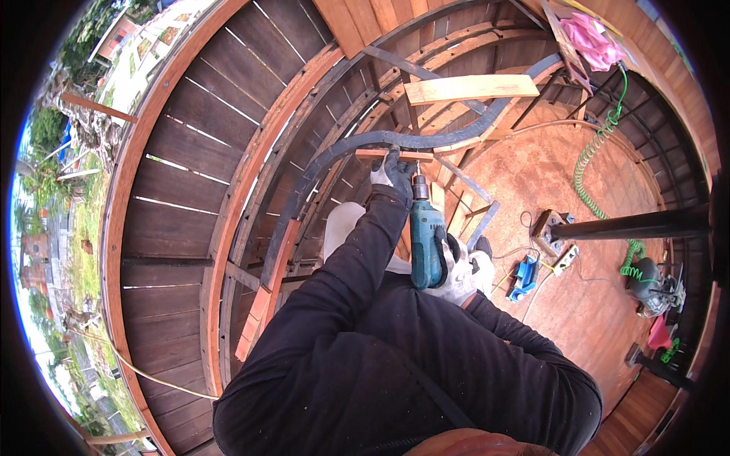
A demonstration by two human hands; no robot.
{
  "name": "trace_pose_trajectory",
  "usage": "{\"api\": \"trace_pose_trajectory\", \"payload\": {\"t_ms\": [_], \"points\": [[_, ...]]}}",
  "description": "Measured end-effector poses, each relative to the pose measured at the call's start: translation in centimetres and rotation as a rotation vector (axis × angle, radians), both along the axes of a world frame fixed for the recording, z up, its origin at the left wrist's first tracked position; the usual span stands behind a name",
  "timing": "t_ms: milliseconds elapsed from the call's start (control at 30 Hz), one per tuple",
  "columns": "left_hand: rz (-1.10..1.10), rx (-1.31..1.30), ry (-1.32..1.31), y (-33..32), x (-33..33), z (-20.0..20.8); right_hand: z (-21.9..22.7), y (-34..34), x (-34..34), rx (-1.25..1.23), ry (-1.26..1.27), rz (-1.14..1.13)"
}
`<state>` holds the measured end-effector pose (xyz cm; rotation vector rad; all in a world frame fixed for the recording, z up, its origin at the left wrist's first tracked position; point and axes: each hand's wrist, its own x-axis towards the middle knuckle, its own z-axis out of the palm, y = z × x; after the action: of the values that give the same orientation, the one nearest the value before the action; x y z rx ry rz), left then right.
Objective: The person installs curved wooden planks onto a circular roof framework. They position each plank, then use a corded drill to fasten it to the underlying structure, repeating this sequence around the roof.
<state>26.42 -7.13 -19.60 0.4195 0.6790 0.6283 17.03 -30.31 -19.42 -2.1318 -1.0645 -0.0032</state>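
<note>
My right hand (456,275), in a white glove, is wrapped around the grip of a teal power drill (427,237). The drill points away from me, its bit up against a short reddish wooden strip (414,156). That strip lies along the underside of a curved dark metal rail (365,140). Gloved in white and grey, my left hand (391,172) holds the strip just left of the drill chuck, fingers reaching up to the rail. Part of the left hand is hidden behind my dark sleeve.
A pale wooden board (471,90) lies across the framing ahead. On the reddish floor at right are a blue tool (523,278), a power strip (566,260) and cords. A dark post (631,226) juts in from the right, near a green coiled hose (584,178). Slatted walls curve around.
</note>
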Motion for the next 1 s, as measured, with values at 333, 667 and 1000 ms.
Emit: {"api": "trace_pose_trajectory", "payload": {"t_ms": [333, 667, 1000], "points": [[0.007, -0.038, -0.031, 0.1, 0.0, -1.1, -1.2, 0.2, 0.0, 0.154, 0.252, -0.036], [-0.036, -0.086, -0.062, 0.8, -0.1, -2.3, -8.6, 1.0, 0.7, 0.387, 0.949, -0.018], [-0.026, 0.058, -0.059, 0.3, -0.4, -1.5, -1.5, 0.8, -0.3, 0.154, 0.244, -0.011]]}}
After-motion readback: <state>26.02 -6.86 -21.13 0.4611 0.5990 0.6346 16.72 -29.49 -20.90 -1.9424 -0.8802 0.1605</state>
